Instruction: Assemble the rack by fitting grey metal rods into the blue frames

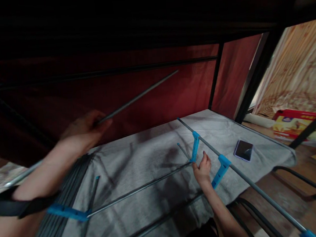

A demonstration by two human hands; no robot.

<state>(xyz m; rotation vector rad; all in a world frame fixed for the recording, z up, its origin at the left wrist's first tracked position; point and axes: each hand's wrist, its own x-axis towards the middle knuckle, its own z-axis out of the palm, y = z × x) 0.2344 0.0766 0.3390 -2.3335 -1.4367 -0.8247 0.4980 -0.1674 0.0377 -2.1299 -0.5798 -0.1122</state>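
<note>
Head view: left hand (88, 130) clamped on grey rod (142, 94), raised, seen against red panel (152, 113); right hand (202, 170) at lower end of blue connector (195, 146), grip impossible to tell. On grey sheet (139, 153): connector-joined frame (139, 190), rod bundle (50, 231) at left, phone (243, 150) at right.

The rods (264, 193) look smooth metal, the connectors (224, 160) matt plastic.

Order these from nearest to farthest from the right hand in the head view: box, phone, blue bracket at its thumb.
1. Blue bracket: beside the right hand, at its thumb.
2. Phone: rightward, on the cloth.
3. Box: far right, past the cloth.
</note>
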